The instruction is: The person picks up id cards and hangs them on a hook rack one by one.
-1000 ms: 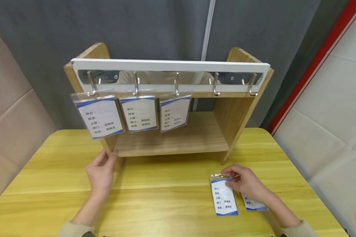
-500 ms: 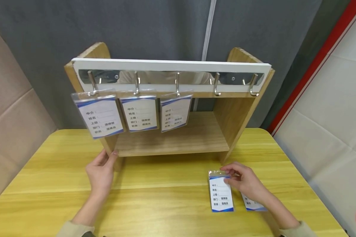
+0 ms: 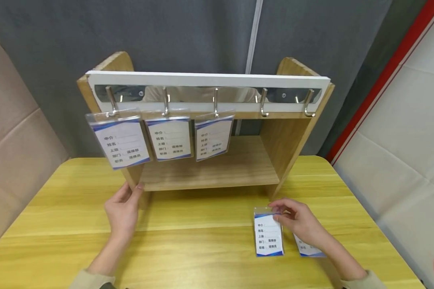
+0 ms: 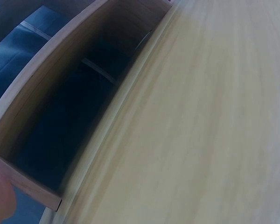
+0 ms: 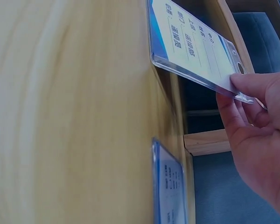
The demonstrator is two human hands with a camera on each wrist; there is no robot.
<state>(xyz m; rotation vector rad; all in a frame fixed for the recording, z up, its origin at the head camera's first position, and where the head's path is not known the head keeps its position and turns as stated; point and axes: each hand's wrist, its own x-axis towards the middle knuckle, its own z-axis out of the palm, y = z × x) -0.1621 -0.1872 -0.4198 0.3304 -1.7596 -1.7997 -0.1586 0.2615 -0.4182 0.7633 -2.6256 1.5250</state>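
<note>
Now the pinched badge (image 3: 267,237) shows a little higher in the head view than a second ago.
The person's right hand (image 3: 301,220) pinches its clear upper end between thumb and fingers, and it looks tilted up off the table (image 3: 184,253), so getting hold of it seems done. A second badge (image 3: 308,249) lies partly hidden behind that hand. The left hand (image 3: 123,208) grips the wooden rack (image 3: 209,176) low on its left side. Three hanging badges (image 3: 170,138) fill the left hooks; the two right hooks (image 3: 263,100) carry none.
</note>
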